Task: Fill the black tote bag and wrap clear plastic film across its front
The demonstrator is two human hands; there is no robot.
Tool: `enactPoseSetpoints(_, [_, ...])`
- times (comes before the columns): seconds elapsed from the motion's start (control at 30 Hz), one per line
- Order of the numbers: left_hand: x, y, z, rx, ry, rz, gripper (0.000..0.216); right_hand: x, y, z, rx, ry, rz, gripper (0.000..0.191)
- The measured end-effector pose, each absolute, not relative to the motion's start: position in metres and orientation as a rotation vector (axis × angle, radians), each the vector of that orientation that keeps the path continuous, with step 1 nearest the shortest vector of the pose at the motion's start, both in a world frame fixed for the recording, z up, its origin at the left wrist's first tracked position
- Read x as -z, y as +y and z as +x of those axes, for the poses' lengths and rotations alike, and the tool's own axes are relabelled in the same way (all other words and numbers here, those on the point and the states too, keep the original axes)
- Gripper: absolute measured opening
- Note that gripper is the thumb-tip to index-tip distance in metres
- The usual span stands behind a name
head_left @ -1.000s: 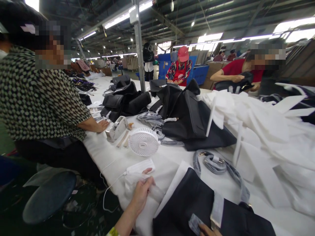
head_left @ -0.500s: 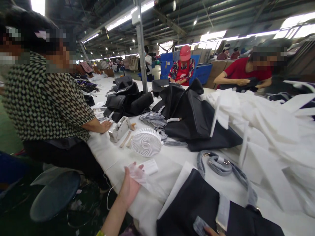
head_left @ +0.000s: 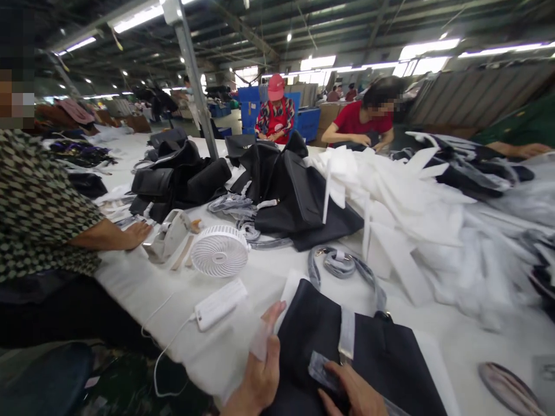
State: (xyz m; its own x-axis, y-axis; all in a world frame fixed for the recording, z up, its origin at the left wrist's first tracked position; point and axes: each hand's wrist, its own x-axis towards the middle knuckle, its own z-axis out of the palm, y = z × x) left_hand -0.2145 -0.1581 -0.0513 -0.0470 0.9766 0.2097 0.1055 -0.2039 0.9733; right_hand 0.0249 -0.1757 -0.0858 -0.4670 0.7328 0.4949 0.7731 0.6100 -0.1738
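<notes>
A black handbag [head_left: 310,315] lies on the table in front of me, a white sheet showing along its edge. My left hand [head_left: 262,364] is at the bag's left edge, with a small piece of thin whitish film [head_left: 260,342] between its thumb and fingers. My right hand [head_left: 358,393] rests over the bag's front, its fingers closed around a black strap end wrapped in clear film [head_left: 319,368]. Another wrapped strap [head_left: 347,326] with a metal buckle runs down the bag. Behind it, a coiled shoulder strap [head_left: 340,264] in film lies on the table.
A white fan [head_left: 219,251], a white power bank [head_left: 221,303] with a cable, and a tape dispenser [head_left: 168,236] are at left. Black bags [head_left: 290,190] and white foam sheets [head_left: 399,202] are piled behind. A co-worker's hand [head_left: 134,234] rests on the table; other people work across it.
My left hand has moved right, from beside the power bank to the bag's edge, with the film. The view has turned right. My right hand stays at the wrapped strap end.
</notes>
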Motion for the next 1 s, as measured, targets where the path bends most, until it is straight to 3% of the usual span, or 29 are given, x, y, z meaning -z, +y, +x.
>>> enactPoseSetpoints(0.2, [0.086, -0.158, -0.162, -1.060, 0.932, 2.043, 0.051, 0.075, -0.179, 0.021, -0.063, -2.223, -1.261, 0.021])
enactPoseSetpoints(0.33, [0.119, -0.155, -0.138, -0.991, 0.935, 2.028, 0.055, 0.079, -0.176, 0.023, -0.059, -2.176, -1.156, 0.031])
enactPoseSetpoints(0.53, [0.127, -0.158, -0.134, -1.041, 0.888, 1.970, 0.055, 0.092, -0.180, 0.027, -0.208, -2.021, -1.282, 0.011])
enactPoseSetpoints(1.0, [0.105, -0.178, -0.092, -0.796, 1.079, 2.204, 0.065, 0.088, -0.191, 0.042, -0.494, -1.318, -1.452, 0.033])
